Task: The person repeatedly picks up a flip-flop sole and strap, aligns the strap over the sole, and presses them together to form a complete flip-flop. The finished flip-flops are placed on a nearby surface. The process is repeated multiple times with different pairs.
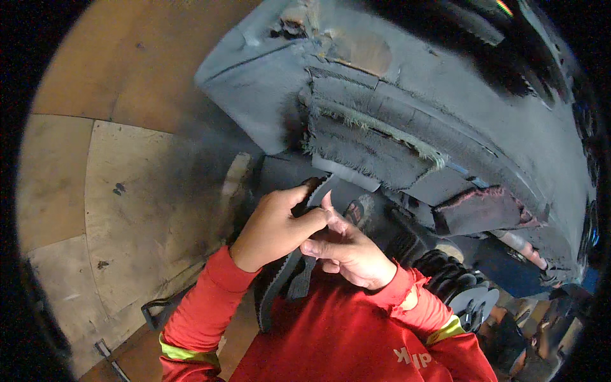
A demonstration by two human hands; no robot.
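My left hand (270,226) is closed around a long dark grey shoe sole (275,286) with a toothed edge. The sole slants from above my fingers down in front of my red sweater. A shorter dark flap (299,283) hangs beside it; I cannot tell whether it is part of the same piece. Against the sole's right side, my right hand (356,254) has its palm turned up, its thumb raised and its other fingers curled, meeting my left thumb. The stretch of sole between the hands is partly hidden.
A large dusty grey machine (254,95) with frayed cloth flaps (382,149) overhangs the far side. Several black soles (458,280) are stacked at the right. Stained wooden panels (146,210) line the left, with a dark metal handle (156,312) below them.
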